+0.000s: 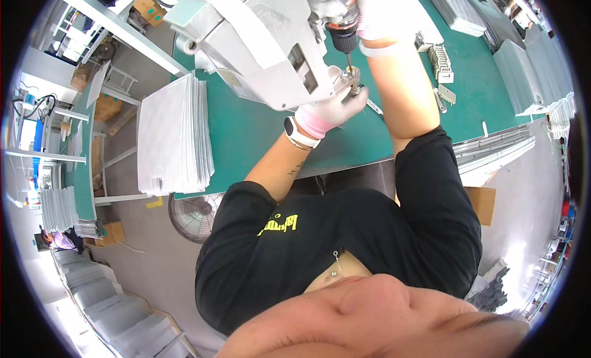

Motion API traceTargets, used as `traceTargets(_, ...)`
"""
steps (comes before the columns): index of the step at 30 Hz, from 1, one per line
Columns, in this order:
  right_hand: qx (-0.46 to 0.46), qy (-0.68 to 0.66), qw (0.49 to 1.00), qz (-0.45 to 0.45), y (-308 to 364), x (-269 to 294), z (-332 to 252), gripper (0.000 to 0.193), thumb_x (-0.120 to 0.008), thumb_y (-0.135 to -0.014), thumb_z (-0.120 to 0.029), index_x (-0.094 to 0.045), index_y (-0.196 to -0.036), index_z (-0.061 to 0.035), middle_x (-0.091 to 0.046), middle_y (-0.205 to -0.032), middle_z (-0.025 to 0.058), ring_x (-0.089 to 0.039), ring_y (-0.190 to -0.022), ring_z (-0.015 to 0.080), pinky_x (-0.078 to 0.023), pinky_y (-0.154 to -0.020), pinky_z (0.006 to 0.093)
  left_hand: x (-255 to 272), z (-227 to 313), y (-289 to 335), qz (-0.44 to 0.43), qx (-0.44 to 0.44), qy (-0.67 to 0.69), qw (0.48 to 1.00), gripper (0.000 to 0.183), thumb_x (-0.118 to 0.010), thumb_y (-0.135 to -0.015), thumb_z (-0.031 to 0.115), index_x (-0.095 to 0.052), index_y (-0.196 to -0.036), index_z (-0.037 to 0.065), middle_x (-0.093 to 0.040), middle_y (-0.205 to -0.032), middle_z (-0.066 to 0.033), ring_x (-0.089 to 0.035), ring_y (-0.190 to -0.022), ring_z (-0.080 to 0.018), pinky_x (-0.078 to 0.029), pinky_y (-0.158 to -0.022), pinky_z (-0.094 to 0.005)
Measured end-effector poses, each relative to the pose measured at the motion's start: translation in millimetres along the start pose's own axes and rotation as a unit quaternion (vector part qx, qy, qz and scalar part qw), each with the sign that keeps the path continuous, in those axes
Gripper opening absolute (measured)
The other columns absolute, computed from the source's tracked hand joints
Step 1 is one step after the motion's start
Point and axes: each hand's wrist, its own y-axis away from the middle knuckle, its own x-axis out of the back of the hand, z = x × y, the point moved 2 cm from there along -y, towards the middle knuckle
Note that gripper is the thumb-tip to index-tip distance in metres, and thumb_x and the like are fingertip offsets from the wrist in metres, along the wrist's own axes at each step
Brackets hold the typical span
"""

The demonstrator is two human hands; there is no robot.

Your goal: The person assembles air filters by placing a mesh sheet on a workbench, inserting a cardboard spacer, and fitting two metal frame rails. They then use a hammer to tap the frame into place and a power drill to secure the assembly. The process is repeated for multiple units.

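My left hand (332, 110), in a white glove with a pink cuff, is closed around a small metal piece (349, 80) over the green tabletop. Straight above that piece stands a dark power drill (345, 33), its thin bit pointing down and reaching the metal. My right hand (370, 13), gloved the same way, grips the drill near the top of the view; part of its grasp is cut off by the picture's edge. A large grey-white housing (258, 44) blocks the view left of the drill. Just right of my left hand lies a white pen-like stick (374, 106).
Thin white sheets (174, 136) are stacked on the left of the green table (246, 155). On the right lie a row of small metal parts (440, 64), a small hand tool (439, 100) and panel stacks (516, 78). A floor fan (196, 216) stands below the table edge.
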Motion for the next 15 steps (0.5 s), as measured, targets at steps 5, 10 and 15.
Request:
traceTargets(5, -0.034, -0.077, 0.996, 0.004, 2, 11, 11, 0.049, -0.063, -0.095, -0.029, -0.051, -0.13, 0.0029, -0.052, -0.072, 0.0067, -0.041, -0.049, 0.008, -0.032, -0.042, 0.0197, 2, 0, 0, -0.001, -0.012, -0.009, 1.0, 0.017, -0.078, -0.071, 0.022, -0.064, -0.07, 0.012, -0.05, -0.064, -0.0049, -0.051, -0.053, -0.0239, -0.038, -0.05, -0.041)
traceTargets(10, -0.097, -0.156, 0.983, -0.007, 7, 13, 25, 0.052, -0.066, -0.092, -0.028, -0.05, -0.132, 0.0017, -0.054, -0.075, 0.0084, -0.041, -0.049, 0.0084, -0.031, -0.039, 0.0196, 14, 8, -10, 0.0, -0.1, -0.097, 0.99, 0.023, -0.083, -0.065, 0.017, -0.061, -0.071, 0.012, -0.056, -0.066, -0.0037, -0.055, -0.061, -0.0254, -0.042, -0.06, -0.04)
traceTargets(15, -0.098, -0.179, 0.974, 0.098, 21, 6, 23, 0.051, -0.067, -0.09, -0.021, -0.051, -0.133, -0.0002, -0.061, -0.084, 0.008, -0.048, -0.053, 0.0088, -0.032, -0.038, 0.0203, 10, 11, -11, 0.025, -0.142, -0.106, 0.984, 0.02, -0.082, -0.069, 0.015, -0.063, -0.073, 0.01, -0.056, -0.065, -0.0045, -0.055, -0.055, -0.0239, -0.043, -0.056, -0.0395)
